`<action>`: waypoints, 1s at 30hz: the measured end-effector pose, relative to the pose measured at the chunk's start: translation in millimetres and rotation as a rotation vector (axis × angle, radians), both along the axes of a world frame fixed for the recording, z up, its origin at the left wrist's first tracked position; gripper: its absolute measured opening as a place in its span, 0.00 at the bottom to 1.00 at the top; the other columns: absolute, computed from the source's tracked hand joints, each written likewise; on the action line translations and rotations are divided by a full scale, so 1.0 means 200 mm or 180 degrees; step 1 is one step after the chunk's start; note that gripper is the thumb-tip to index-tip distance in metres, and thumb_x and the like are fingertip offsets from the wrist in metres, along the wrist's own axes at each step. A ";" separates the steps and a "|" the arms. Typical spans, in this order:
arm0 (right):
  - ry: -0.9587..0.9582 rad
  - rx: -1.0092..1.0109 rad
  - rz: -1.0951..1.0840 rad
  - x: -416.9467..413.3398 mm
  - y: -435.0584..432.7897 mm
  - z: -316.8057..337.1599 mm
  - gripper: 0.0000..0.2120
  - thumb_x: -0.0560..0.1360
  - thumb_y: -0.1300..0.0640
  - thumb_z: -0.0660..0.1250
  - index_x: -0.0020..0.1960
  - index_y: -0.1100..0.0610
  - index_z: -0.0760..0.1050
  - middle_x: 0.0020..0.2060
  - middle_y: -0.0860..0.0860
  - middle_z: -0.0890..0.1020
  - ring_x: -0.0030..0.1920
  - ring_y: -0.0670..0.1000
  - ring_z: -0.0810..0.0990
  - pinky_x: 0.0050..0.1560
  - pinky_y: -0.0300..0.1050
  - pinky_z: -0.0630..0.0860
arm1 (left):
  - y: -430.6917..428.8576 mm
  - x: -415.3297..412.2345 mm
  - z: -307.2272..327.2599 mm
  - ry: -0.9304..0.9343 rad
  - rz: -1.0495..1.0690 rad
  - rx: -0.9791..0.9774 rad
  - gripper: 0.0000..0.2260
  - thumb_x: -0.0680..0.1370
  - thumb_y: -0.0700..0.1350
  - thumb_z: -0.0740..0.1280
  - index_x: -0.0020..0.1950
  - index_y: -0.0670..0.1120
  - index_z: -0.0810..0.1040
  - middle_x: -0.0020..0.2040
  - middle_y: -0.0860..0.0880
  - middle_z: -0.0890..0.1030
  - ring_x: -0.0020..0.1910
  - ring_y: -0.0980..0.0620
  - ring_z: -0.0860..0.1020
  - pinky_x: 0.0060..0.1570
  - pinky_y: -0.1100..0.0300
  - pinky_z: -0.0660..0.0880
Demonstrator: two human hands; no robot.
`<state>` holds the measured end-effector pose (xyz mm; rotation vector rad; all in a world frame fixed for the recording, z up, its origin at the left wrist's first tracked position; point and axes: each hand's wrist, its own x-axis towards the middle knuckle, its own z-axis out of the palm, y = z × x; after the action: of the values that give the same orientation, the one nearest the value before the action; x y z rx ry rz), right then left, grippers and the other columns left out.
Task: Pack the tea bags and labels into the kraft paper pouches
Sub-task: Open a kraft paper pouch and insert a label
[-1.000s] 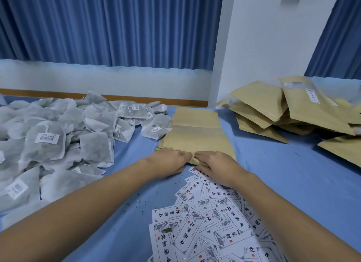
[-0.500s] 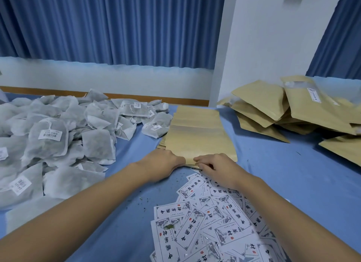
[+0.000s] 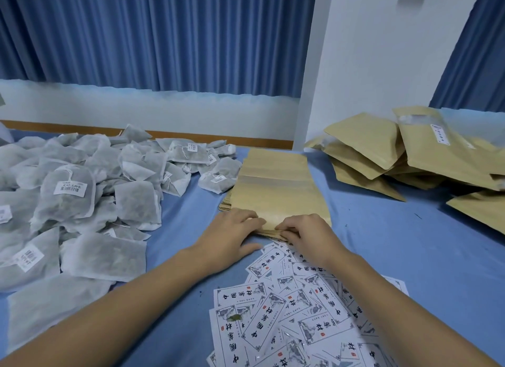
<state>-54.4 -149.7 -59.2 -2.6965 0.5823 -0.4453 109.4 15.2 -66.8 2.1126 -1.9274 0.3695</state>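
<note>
mid counter (image 3: 410, 257), lying flat: stack of flat kraft pouches (image 3: 276, 191), near edge toward the person. on its near left corner: left hand (image 3: 232, 236), fingers (image 3: 247, 221) fairly straight and close together, pressing down on the top pouch, thumb out along the blue cloth. just beside it at the near edge: right hand (image 3: 310, 234), fingers (image 3: 289, 226) curled, pinching the edge of the stack. hands almost touching. to the left, spread wide over the counter: heap of white tea bags (image 3: 82, 202), some with small printed tags. nearer than the stack, between the forearms and under the right wrist: loose printed labels (image 3: 287, 312), overlapping. far right: pile of bulging kraft pouches (image 3: 396, 153), leaning on one another. behind: blue curtain (image 3: 150, 33) and white pillar (image 3: 355, 66).
</note>
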 end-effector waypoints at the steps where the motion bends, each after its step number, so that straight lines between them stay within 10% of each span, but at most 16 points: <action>1: -0.0085 0.0083 -0.0087 0.00 0.00 -0.01 0.07 0.79 0.56 0.68 0.50 0.48 0.84 0.40 0.45 0.85 0.44 0.48 0.81 0.47 0.45 0.77 | 0.01 -0.03 -0.01 -0.0196 -0.0086 -0.0355 0.14 0.79 0.53 0.68 0.62 0.49 0.79 0.58 0.50 0.77 0.55 0.47 0.75 0.53 0.50 0.73; 9: -0.0412 0.0765 -0.0185 -0.01 0.03 -0.01 0.07 0.77 0.55 0.72 0.41 0.48 0.84 0.31 0.44 0.83 0.33 0.43 0.78 0.34 0.38 0.73 | -0.03 -0.15 -0.02 -0.1043 -0.0258 -0.1014 0.06 0.71 0.40 0.75 0.46 0.46 0.82 0.39 0.50 0.77 0.37 0.47 0.74 0.38 0.53 0.72; 30: -0.1049 0.0489 -0.0885 0.04 0.20 -0.07 0.07 0.77 0.59 0.71 0.40 0.53 0.84 0.31 0.47 0.83 0.36 0.51 0.80 0.39 0.48 0.77 | -0.03 -0.15 0.03 -0.1023 -0.0497 -0.0937 0.08 0.68 0.35 0.74 0.36 0.46 0.78 0.37 0.51 0.74 0.37 0.50 0.72 0.37 0.58 0.66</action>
<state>-47.3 -109.1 -74.2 -2.3347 0.8554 -0.8600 78.5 9.0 -60.0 1.7868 -2.0372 0.9446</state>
